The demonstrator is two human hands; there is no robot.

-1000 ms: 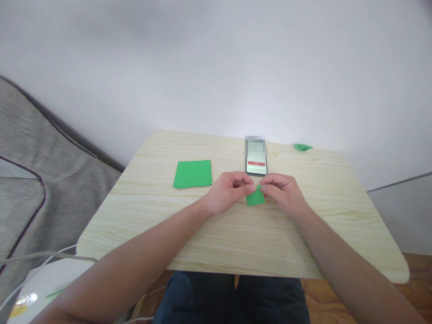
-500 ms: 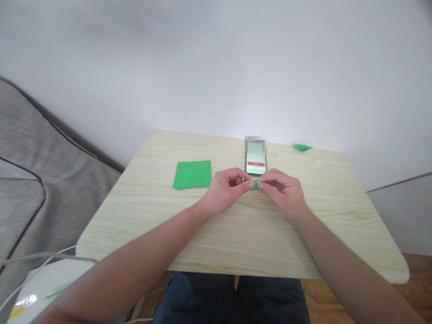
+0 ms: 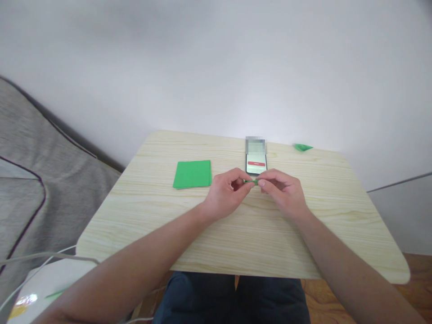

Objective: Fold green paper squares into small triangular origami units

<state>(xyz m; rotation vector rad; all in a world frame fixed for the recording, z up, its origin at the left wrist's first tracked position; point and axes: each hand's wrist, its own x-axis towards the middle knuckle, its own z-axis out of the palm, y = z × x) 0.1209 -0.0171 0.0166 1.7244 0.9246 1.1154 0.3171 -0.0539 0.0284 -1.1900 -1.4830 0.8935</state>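
Observation:
A small folded piece of green paper is pinched between my two hands, just in front of the phone. My left hand grips its left end between thumb and index finger. On the other end, my right hand closes thumb and fingertips. Only a thin green strip shows between the fingertips; the rest of the paper is hidden by them. To the left of my left hand lies a stack of green paper sheets.
A folded green paper shape sits near the table's back right edge, by the white wall. Grey fabric furniture stands on the left. White cables run past a white surface at lower left.
The green paper between my fingers now shows as a narrower strip; the part that hung below the fingertips is no longer visible. Both hands have barely moved.

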